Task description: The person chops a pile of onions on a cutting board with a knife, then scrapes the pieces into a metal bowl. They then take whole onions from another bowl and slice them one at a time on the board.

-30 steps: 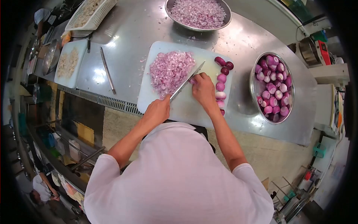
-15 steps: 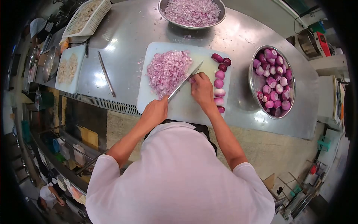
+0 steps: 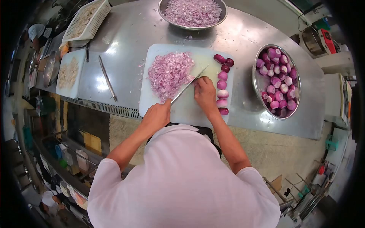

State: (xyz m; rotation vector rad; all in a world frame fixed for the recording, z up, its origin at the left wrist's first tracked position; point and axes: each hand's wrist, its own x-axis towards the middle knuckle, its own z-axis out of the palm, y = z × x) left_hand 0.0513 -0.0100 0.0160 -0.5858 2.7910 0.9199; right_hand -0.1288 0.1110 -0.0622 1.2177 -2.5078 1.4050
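Your steel table (image 3: 247, 41) carries the white cutting board (image 3: 186, 112), with the bowl (image 3: 259, 82) of peeled onions to its right. On the board, the chopped heap (image 3: 169, 72) and the onion row (image 3: 221, 84) look unchanged, so you seem to be at the same stage of cutting. Your left hand (image 3: 157, 114) grips the knife (image 3: 186, 88), its blade now showing thinner. Your right hand (image 3: 205, 95) is narrow, fingers bunched beside the blade; what they pinch is hidden.
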